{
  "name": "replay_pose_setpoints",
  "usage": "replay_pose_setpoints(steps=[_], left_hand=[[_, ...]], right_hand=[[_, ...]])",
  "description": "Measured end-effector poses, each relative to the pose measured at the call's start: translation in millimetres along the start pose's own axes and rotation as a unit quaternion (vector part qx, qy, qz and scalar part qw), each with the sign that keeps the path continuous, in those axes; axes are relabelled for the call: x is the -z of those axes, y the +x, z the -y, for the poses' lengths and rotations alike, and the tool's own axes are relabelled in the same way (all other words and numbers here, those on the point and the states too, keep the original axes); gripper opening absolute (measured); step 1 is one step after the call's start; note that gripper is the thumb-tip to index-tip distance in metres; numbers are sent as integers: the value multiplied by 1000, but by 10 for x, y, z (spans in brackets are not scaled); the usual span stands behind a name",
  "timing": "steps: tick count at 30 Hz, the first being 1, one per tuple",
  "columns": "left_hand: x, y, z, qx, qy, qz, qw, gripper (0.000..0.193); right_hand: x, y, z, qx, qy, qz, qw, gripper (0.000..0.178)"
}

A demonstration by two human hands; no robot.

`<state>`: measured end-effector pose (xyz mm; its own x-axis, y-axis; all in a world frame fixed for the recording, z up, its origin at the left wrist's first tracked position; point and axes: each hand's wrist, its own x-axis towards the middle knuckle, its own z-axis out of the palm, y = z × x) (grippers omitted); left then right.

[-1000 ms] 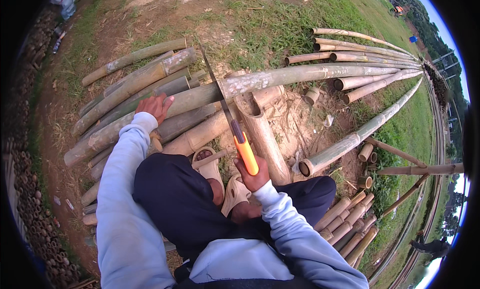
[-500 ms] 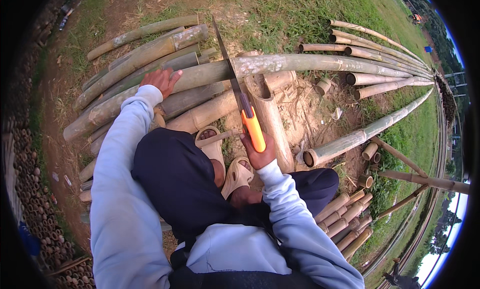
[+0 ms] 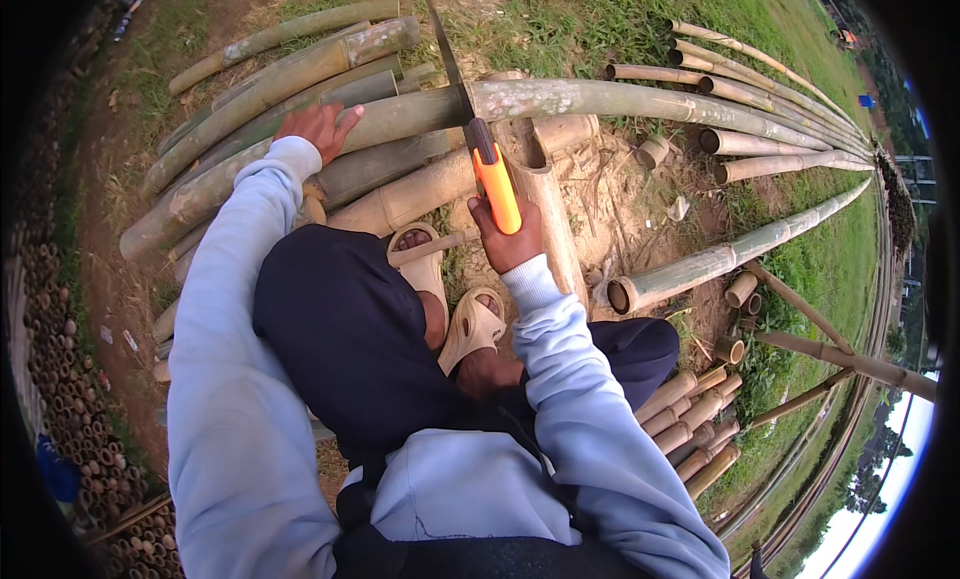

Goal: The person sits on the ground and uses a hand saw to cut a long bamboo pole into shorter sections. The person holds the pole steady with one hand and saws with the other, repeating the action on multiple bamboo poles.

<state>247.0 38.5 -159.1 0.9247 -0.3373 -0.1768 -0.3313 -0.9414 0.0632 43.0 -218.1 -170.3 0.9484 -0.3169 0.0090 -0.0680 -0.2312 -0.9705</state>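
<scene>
A long green bamboo pole [image 3: 620,99] runs across in front of me. My left hand [image 3: 318,132] lies on top of its left part, fingers stretched and thumb spread apart. In my right hand [image 3: 512,239] is the orange handle of a handsaw [image 3: 497,191], with the fingers wrapped round it. The saw's dark blade crosses the pole right of my left hand and points away from me. Under the pole lies a bamboo support [image 3: 552,211] with an open hollow at its far end. How deep the blade sits in the pole is hard to see.
Cut bamboo lengths [image 3: 300,84] lie side by side at the left. More poles [image 3: 740,139] stretch away at the right, beside a single pole [image 3: 730,254]. Short pieces [image 3: 690,419] are stacked near my right knee. Pale sawdust [image 3: 610,194] covers the ground by the support.
My right hand has pushed the saw forward, away from me, so its handle is now closer to the pole. The left hand stays on the pole. The view has shifted slightly.
</scene>
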Motion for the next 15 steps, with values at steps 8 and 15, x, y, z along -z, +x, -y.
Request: replay_pose_setpoints(steps=[8, 15], left_hand=[[21, -105, 37, 34, -14, 35, 999, 69], [3, 18, -26, 1, -22, -15, 1000, 71]], right_hand=[[840, -1713, 229, -67, -66, 74, 993, 19], [23, -46, -230, 22, 6, -7, 1000, 30]])
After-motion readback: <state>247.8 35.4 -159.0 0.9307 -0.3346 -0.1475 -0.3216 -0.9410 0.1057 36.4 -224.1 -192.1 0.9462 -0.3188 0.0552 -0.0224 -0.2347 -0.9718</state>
